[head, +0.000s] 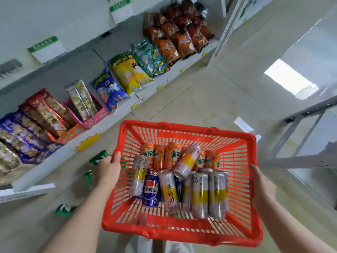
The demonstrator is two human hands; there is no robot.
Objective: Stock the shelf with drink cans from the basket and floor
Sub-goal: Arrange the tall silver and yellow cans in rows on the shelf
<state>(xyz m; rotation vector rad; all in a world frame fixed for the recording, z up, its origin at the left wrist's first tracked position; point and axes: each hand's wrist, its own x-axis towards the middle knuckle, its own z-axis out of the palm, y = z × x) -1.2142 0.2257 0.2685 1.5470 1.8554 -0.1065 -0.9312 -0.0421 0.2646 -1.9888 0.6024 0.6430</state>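
Note:
A red plastic basket (242,139) is held up in front of me, above the floor. My left hand (109,168) grips its left rim and my right hand (263,185) grips its right rim. Several drink cans lie inside it: orange cans (160,157) at the far side, tall silver-and-yellow cans (199,194) in front, and a blue cola can (151,189). Green cans (97,158) lie on the floor to the left, another green can (64,209) nearer me. The shelf (60,152) stands on my left.
The shelf rows hold snack bags (127,72) and biscuit packs (45,112), with price tags along the edges. A grey metal frame (299,136) stands at the right. Pale tiled floor (200,99) stretches ahead between them.

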